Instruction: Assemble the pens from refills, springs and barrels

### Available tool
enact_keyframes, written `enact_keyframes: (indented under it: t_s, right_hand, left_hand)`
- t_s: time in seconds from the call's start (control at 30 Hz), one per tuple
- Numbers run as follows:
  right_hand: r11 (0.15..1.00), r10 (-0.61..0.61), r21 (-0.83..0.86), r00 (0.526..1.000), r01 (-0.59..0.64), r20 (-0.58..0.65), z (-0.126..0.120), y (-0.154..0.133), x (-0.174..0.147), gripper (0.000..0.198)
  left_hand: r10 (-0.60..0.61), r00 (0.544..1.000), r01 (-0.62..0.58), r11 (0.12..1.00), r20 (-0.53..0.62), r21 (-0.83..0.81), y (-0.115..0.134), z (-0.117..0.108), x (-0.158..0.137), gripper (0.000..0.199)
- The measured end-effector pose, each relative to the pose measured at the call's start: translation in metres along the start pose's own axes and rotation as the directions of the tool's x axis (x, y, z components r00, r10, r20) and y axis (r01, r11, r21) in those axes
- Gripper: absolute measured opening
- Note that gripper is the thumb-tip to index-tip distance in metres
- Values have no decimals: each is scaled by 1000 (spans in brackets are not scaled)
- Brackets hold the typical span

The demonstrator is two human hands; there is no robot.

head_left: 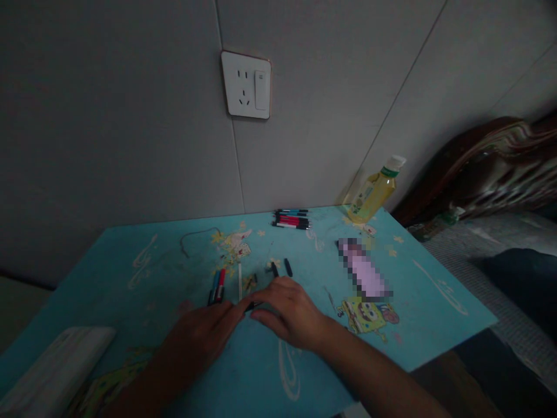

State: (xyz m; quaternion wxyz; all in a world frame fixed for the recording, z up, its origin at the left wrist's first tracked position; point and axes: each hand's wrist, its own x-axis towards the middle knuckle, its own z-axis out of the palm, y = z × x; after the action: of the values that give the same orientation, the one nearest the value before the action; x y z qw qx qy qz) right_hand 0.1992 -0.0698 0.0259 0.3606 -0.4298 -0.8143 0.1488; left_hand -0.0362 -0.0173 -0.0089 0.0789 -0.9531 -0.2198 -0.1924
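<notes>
My left hand [206, 330] and my right hand [289, 310] meet low over the table, their fingertips touching. A small black pen part [253, 306] shows between them, pinched by the fingers of both; most of it is hidden. Just beyond my left fingers lie several pen barrels [218, 284], red and blue with dark ends. A thin white stick, like a refill [239, 280], points away from me beside them. Small dark and brassy bits [250, 283] are next to it. Past my right knuckles lie two black pen pieces, one a short grip [288, 267].
A row of pens [291, 219] lies near the wall. At the back right stands a bottle of yellow drink [374, 191]. A phone-like pink slab [364, 270], pixelated, is at right; a white object [61, 368] is at left. A thin cord [198, 233] lies at the back.
</notes>
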Motion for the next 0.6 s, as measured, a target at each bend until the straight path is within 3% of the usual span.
enact_keyframes:
  t_s: [0.2,0.37,0.5,0.6]
  right_hand:
    - [996,24,86,998,-20,-50,3,3,-1,19]
    - [999,23,51,998,-20,-62,0,-1,2,29]
    - [999,31,-18,997,-32,-64,-43,0,-5,20]
    - [959,223,-115,939,-260,-260,-98,29,-30,24]
  left_hand:
    - [-4,1000,4,1000,27,18,0,3,-2,47]
    - [-20,999,19,1000,26,18,-1,4,-4,52]
    - [-14,998,11,999,66,43,-2,5,-6,56]
    - [-23,996,21,999,81,30,-8,10,-10,58]
